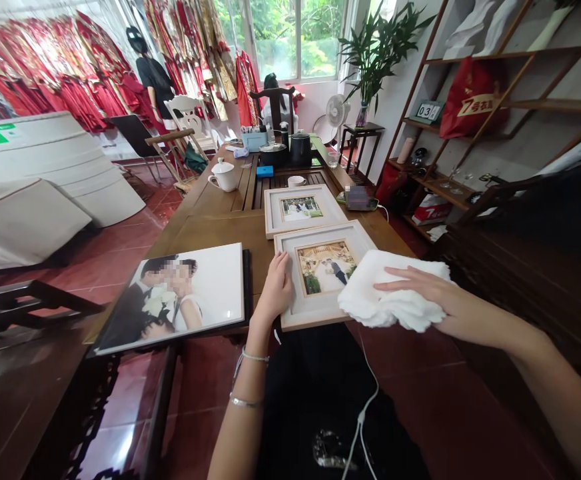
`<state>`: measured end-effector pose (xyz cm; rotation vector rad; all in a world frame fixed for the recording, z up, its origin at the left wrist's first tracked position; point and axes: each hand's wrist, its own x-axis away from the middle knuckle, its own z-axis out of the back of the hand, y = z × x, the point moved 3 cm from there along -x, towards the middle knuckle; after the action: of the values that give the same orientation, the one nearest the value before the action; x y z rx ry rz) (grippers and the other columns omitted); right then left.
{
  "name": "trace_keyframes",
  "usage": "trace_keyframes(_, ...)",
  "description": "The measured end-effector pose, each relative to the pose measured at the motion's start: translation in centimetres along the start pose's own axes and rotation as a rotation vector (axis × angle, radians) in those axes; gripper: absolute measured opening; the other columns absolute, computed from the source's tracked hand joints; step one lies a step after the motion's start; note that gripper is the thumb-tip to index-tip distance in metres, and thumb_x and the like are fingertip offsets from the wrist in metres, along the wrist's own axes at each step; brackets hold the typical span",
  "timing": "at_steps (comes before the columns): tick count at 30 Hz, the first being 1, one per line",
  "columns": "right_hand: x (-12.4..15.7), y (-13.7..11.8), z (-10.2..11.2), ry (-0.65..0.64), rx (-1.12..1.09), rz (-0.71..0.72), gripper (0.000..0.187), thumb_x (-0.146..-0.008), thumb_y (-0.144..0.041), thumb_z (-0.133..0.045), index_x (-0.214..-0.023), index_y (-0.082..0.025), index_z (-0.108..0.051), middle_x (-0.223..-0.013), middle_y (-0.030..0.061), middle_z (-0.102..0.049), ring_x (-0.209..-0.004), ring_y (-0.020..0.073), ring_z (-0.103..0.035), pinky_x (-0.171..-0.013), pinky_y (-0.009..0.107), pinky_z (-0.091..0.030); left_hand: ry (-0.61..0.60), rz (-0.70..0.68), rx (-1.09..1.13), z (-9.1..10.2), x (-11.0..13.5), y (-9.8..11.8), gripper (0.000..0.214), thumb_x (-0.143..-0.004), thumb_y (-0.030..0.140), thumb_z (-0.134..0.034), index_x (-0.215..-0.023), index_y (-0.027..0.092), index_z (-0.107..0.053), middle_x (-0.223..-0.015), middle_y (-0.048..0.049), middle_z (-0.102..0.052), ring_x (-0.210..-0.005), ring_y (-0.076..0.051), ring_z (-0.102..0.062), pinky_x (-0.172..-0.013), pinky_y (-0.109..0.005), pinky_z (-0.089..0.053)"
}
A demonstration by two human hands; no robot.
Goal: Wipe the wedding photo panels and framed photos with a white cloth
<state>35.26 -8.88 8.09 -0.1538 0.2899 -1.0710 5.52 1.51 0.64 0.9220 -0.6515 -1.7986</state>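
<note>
A light wooden picture frame [315, 245] with a wedding photo lies at the near edge of the wooden table [220, 227]. My left hand [274, 288] rests on the frame's left border, fingers flat. My right hand [438, 293] presses flat on a white cloth [385, 293] that covers the frame's right side. A second, similar frame [301, 208] lies just behind the first. To the left a large photo album [175, 297] with a couple on its cover lies on the table's near edge.
Further back on the table stand a white cup [224, 175], a small cup [296, 181], a dark kettle [300, 148] and a tea tray [280, 183]. Wooden shelves [475, 113] line the right wall. Red garments [70, 73] hang at the back left; chairs stand nearby.
</note>
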Motion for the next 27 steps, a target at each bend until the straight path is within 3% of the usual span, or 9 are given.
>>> trace_keyframes(4, -3.1, 1.5, -1.5, -0.010, 0.042, 0.022, 0.080, -0.059, -0.004, -0.045, -0.136, -0.026, -0.049, -0.145, 0.0015, -0.045, -0.139, 0.0238, -0.029, -0.115, 0.049, -0.022, -0.024, 0.000, -0.020, 0.1, 0.0, 0.0, 0.047, -0.088, 0.013, -0.037, -0.135, 0.015, -0.043, -0.150, -0.0133, -0.036, -0.144, -0.024, -0.022, -0.119, -0.045, -0.019)
trace_keyframes(11, -11.2, 5.1, -2.7, 0.076, 0.091, -0.030, 0.071, -0.065, -0.009, -0.046, -0.135, -0.019, -0.050, -0.137, 0.0089, -0.053, -0.138, 0.0289, -0.029, -0.110, 0.054, -0.027, -0.041, -0.038, -0.030, -0.1, 0.0, -0.5, 0.049, -0.088, 0.011, -0.035, -0.136, 0.017, -0.041, -0.149, -0.0126, -0.036, -0.144, -0.023, -0.021, -0.119, -0.047, -0.018)
trace_keyframes(15, -13.9, 5.9, -2.7, 0.062, 0.111, -0.044, 0.073, -0.065, -0.009, -0.048, -0.137, -0.019, -0.047, -0.139, 0.0084, -0.052, -0.138, 0.0302, -0.028, -0.109, 0.053, -0.027, -0.010, -0.054, -0.016, -0.3, 0.0, -0.7, 0.047, -0.088, 0.011, -0.036, -0.134, 0.019, -0.044, -0.148, -0.0114, -0.039, -0.143, -0.023, -0.024, -0.118, -0.048, -0.019)
trace_keyframes(19, -12.7, 3.9, -2.9, -0.057, 0.092, 0.022, 0.075, -0.062, -0.009, -0.049, -0.136, -0.018, -0.049, -0.140, 0.0087, -0.051, -0.140, 0.0297, -0.024, -0.112, 0.055, -0.020, 0.066, -0.025, -0.010, -0.6, 0.1, -0.5, 0.046, -0.087, 0.009, -0.036, -0.131, 0.018, -0.047, -0.145, -0.0117, -0.043, -0.142, -0.023, -0.028, -0.118, -0.047, -0.022)
trace_keyframes(24, -7.4, -1.0, -2.9, -0.142, -0.070, 0.146, 0.073, -0.062, -0.006, -0.046, -0.133, -0.022, -0.053, -0.139, 0.0046, -0.052, -0.140, 0.0259, -0.025, -0.114, 0.053, -0.016, 0.100, 0.005, -0.008, -0.7, 0.0, -0.1, 0.047, -0.085, 0.006, -0.036, -0.129, 0.016, -0.050, -0.143, -0.0121, -0.046, -0.141, -0.022, -0.030, -0.118, -0.046, -0.023)
trace_keyframes(27, -4.1, -2.9, -2.3, -0.144, -0.172, 0.141, 0.073, -0.064, -0.005, -0.044, -0.134, -0.025, -0.051, -0.139, 0.0020, -0.052, -0.140, 0.0252, -0.026, -0.114, 0.054, -0.016, 0.096, 0.013, -0.019, -0.7, 0.0, 0.1, 0.046, -0.085, 0.006, -0.036, -0.129, 0.014, -0.050, -0.143, -0.0131, -0.045, -0.141, -0.023, -0.030, -0.118, -0.046, -0.023)
